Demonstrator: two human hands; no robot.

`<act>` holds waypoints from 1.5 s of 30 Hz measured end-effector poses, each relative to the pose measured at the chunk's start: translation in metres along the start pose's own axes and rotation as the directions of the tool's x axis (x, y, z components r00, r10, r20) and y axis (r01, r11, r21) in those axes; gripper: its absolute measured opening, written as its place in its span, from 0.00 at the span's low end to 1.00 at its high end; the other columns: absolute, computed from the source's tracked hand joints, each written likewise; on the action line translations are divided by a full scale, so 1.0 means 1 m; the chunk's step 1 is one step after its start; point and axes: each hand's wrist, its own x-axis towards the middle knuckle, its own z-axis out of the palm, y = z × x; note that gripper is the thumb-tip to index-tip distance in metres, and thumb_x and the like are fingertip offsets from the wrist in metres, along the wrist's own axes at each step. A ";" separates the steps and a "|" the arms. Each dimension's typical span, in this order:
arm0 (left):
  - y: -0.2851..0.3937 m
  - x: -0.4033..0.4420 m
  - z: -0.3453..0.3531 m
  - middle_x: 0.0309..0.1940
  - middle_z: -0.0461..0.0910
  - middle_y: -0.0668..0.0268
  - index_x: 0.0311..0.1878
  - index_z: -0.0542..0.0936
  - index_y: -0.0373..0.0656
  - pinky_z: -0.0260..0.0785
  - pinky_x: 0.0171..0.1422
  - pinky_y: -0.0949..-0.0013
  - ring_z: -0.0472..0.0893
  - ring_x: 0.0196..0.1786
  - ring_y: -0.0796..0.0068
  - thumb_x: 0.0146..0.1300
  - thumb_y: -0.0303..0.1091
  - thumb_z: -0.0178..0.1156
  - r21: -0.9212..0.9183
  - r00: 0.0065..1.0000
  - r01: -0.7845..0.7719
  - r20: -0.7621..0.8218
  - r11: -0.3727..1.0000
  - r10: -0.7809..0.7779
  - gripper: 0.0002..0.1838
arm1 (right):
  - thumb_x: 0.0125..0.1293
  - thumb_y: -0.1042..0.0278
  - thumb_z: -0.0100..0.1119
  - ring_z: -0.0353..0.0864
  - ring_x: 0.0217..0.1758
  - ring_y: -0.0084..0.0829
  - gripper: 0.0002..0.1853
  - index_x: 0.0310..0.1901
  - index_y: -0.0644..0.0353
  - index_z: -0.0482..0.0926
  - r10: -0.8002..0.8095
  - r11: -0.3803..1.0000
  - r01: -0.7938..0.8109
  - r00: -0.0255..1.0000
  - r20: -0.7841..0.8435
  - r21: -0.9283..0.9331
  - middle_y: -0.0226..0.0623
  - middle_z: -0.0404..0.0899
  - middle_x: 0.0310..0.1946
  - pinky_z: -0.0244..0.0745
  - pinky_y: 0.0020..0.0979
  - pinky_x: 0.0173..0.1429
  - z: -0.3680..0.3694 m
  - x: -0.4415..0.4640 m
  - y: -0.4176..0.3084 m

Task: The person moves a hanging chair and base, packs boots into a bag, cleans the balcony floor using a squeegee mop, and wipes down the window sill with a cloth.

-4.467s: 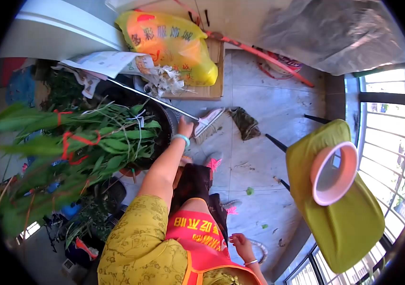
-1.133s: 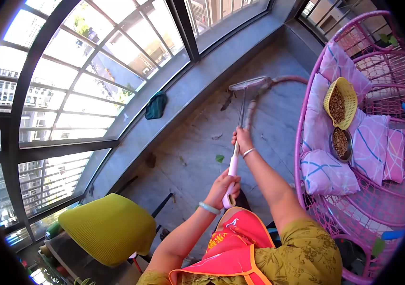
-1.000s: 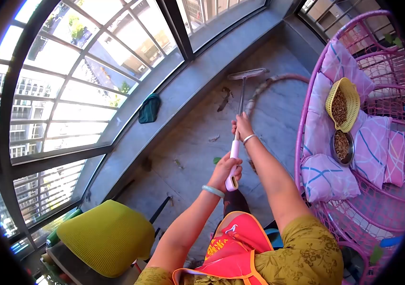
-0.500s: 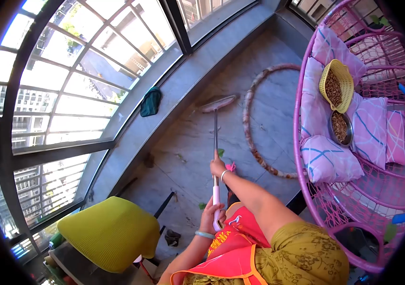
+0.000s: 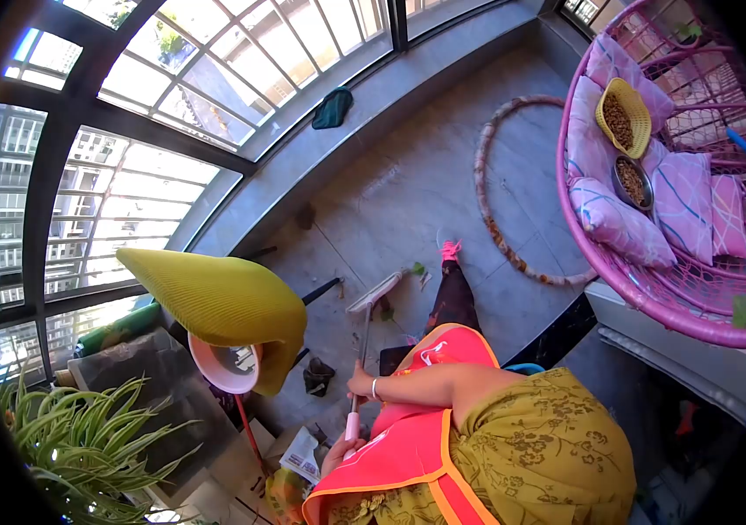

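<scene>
A broom with a slim pale head, a metal pole and a pink grip slants down in front of me, its head on the grey tiled floor. My right hand, below a white bracelet, is wrapped round the metal pole. Lower down, my left hand closes round the pink grip at the handle's end, partly hidden by the red apron. Green leaves and small debris lie beside the broom head. Just right of it is my foot in a pink-laced shoe.
A yellow-green covered chair and a pink round basin stand left, above a spiky plant. A pink hanging chair on the right holds cushions, a yellow basket and a metal bowl. A curved tube lies on the floor.
The broom head has come from near the window ledge back toward my body. Both hands have drawn lower and to the left, still on the handle. My view has shifted too.
</scene>
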 end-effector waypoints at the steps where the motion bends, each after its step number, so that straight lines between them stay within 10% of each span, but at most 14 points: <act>1: -0.001 -0.008 0.005 0.21 0.65 0.67 0.48 0.63 0.39 0.63 0.22 0.77 0.66 0.17 0.80 0.62 0.28 0.46 0.050 0.999 -0.026 -0.026 0.998 0.028 0.11 | 0.60 0.74 0.41 0.75 0.20 0.28 0.44 0.67 0.38 0.23 -0.023 0.999 0.022 0.999 0.027 0.040 0.36 0.71 0.29 0.72 0.37 0.21 0.005 -0.011 0.001; 7: -0.003 -0.007 0.070 0.22 0.66 0.68 0.56 0.62 0.39 0.63 0.22 0.77 0.66 0.17 0.81 0.60 0.26 0.46 0.547 0.925 -0.120 -0.242 0.828 0.294 0.19 | 0.61 0.73 0.43 0.75 0.20 0.29 0.44 0.67 0.39 0.23 -0.298 0.953 0.300 0.953 -0.050 0.035 0.37 0.71 0.27 0.72 0.34 0.19 -0.041 -0.049 -0.056; 10: 0.018 0.037 0.114 0.24 0.66 0.68 0.64 0.57 0.44 0.61 0.18 0.78 0.65 0.16 0.82 0.58 0.24 0.46 0.366 0.972 -0.204 0.189 0.908 0.141 0.28 | 0.61 0.73 0.44 0.74 0.20 0.29 0.44 0.67 0.37 0.24 -0.405 0.909 0.411 0.910 -0.091 0.067 0.37 0.69 0.27 0.72 0.33 0.19 -0.100 -0.061 -0.125; 22: 0.089 0.290 0.327 0.25 0.69 0.67 0.68 0.54 0.48 0.61 0.16 0.80 0.66 0.15 0.84 0.59 0.24 0.48 0.501 0.937 -0.305 0.310 0.810 0.162 0.32 | 0.59 0.75 0.42 0.68 0.16 0.28 0.39 0.68 0.48 0.33 -0.593 0.723 0.676 0.714 -0.373 0.145 0.38 0.66 0.24 0.72 0.31 0.16 -0.304 -0.028 -0.350; 27: 0.092 0.292 0.274 0.26 0.70 0.67 0.67 0.56 0.49 0.61 0.16 0.79 0.66 0.16 0.84 0.59 0.25 0.48 0.502 0.952 -0.290 0.237 0.815 0.193 0.31 | 0.56 0.78 0.40 0.73 0.17 0.33 0.44 0.68 0.48 0.26 -0.436 0.894 0.429 0.767 -0.471 -0.129 0.46 0.73 0.27 0.73 0.34 0.18 -0.288 0.004 -0.332; 35: 0.000 0.169 0.105 0.26 0.68 0.65 0.68 0.53 0.49 0.61 0.16 0.79 0.65 0.16 0.82 0.60 0.25 0.47 0.210 0.940 -0.338 0.033 0.918 0.338 0.31 | 0.57 0.77 0.46 0.78 0.20 0.39 0.48 0.65 0.53 0.19 -0.316 0.868 0.195 0.927 -0.204 -0.457 0.50 0.76 0.26 0.74 0.38 0.19 -0.150 0.021 -0.147; 45: 0.011 0.099 0.061 0.24 0.68 0.64 0.69 0.52 0.50 0.62 0.14 0.76 0.67 0.15 0.79 0.59 0.21 0.46 0.090 0.839 -0.544 0.032 0.834 0.544 0.33 | 0.57 0.73 0.43 0.74 0.15 0.30 0.42 0.68 0.55 0.30 -0.480 0.816 0.446 0.877 0.000 -0.368 0.46 0.74 0.26 0.65 0.31 0.14 -0.042 0.000 -0.125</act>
